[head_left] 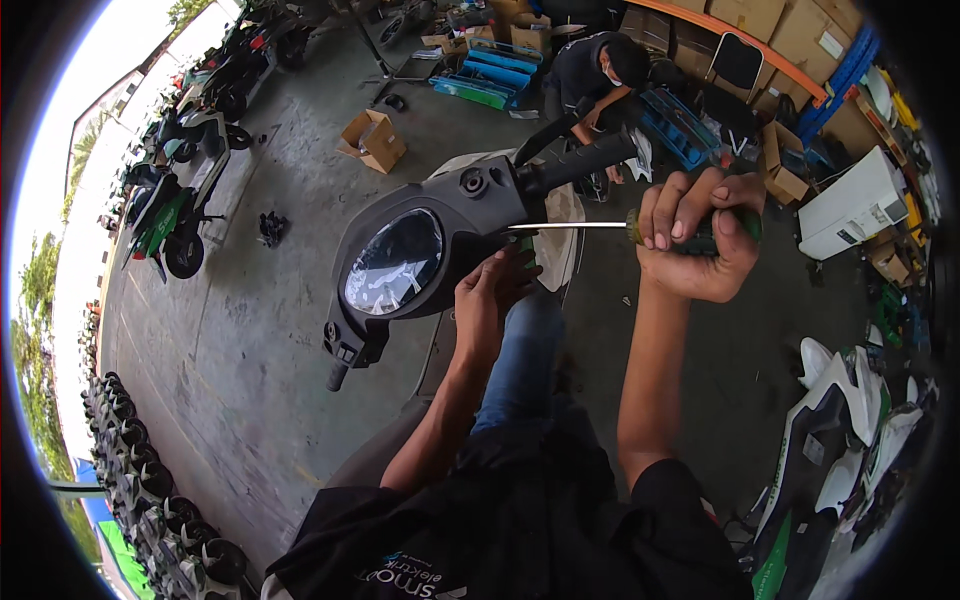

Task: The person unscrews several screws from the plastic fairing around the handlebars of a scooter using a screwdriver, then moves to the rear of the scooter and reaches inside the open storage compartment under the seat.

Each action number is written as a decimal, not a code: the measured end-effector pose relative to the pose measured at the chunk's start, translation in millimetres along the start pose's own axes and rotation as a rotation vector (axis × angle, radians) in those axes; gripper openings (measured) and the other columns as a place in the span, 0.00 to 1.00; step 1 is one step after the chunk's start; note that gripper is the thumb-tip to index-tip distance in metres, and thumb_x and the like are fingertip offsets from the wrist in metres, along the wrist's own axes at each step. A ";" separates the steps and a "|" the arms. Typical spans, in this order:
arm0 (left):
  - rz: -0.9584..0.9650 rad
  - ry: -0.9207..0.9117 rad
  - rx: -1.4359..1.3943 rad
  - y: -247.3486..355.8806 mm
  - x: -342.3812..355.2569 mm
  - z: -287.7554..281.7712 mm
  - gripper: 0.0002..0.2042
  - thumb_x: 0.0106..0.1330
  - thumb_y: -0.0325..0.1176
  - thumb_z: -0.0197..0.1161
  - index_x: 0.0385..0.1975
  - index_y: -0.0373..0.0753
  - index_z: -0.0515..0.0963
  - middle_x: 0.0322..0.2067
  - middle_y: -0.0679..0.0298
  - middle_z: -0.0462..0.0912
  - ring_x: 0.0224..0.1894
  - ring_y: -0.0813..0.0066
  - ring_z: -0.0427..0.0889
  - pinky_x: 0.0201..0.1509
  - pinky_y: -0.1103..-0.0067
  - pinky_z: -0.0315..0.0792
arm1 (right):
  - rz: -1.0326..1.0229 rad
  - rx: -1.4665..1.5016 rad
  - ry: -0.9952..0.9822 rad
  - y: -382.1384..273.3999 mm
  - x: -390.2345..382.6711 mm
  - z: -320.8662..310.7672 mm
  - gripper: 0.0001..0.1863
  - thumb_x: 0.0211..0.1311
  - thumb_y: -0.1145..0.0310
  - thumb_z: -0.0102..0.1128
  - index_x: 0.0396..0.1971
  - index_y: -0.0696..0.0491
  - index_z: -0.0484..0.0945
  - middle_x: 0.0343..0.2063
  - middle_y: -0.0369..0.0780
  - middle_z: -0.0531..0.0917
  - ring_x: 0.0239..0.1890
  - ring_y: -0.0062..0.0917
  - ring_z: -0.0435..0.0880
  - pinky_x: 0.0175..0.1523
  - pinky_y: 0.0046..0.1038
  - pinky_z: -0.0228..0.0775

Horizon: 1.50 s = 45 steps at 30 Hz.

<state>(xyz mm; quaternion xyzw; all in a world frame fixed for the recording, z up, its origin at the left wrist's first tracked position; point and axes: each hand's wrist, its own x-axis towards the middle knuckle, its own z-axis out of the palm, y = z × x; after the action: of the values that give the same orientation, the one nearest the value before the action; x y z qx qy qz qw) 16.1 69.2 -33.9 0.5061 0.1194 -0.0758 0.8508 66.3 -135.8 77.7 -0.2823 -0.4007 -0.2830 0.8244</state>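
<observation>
Two bare hands work at a scooter's dark grey handlebar cover (465, 225), which stands in front of the person, tilted across the middle of the view. The right hand (700, 235) has its fingers clamped around the handle of a screwdriver (580, 226). The tool lies nearly level, its thin metal shaft pointing left to the cover's near edge; whether the tip sits in a screw or a seam is too small to tell. The left hand (487, 292) is just below that tip, its fingers against the cover's underside; they are partly hidden, so I cannot tell whether they pinch anything.

A glossy oval display (395, 262) fills the cover's left part, with pale reflections on it. One black grip (590, 163) reaches out to the upper right, with a brake lever (545, 138) beside it; another grip (337, 377) points down at the lower left.

Beyond, a co-worker (590, 75) crouches on the grey floor (270, 340) between two blue toolboxes, near an open cardboard box (375, 143). Scooters (165, 220) line the left side, and white and black body panels (825, 430) lie at the lower right.
</observation>
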 end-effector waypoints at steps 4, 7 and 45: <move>-0.157 -0.155 -0.197 11.3 8.8 -5.7 0.25 0.78 0.44 0.50 0.64 0.28 0.68 0.60 0.46 0.78 0.60 0.51 0.81 0.63 0.66 0.74 | 0.146 0.017 -0.195 8.7 18.4 21.6 0.10 0.63 0.75 0.54 0.43 0.62 0.69 0.18 0.42 0.70 0.15 0.24 0.65 0.17 0.28 0.61; -0.224 -0.214 -0.268 12.9 15.3 -12.9 0.26 0.78 0.44 0.50 0.63 0.27 0.68 0.60 0.44 0.78 0.60 0.51 0.81 0.63 0.66 0.74 | 0.207 0.019 -0.275 18.5 21.6 27.2 0.10 0.62 0.77 0.53 0.43 0.62 0.70 0.18 0.42 0.70 0.15 0.24 0.66 0.18 0.28 0.61; -0.111 -0.124 -0.325 0.2 24.6 13.5 0.24 0.67 0.43 0.71 0.48 0.24 0.79 0.42 0.46 0.87 0.45 0.59 0.89 0.49 0.72 0.82 | 0.705 -0.974 -1.646 179.3 -106.7 176.0 0.12 0.53 0.65 0.64 0.29 0.59 0.85 0.26 0.52 0.87 0.32 0.44 0.90 0.39 0.41 0.84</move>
<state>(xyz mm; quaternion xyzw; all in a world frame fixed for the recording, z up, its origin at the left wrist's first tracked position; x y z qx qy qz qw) 41.5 57.2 -34.4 0.3490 0.1052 -0.1336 0.9216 47.0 133.7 38.8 -0.7961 -0.5787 0.1255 0.1249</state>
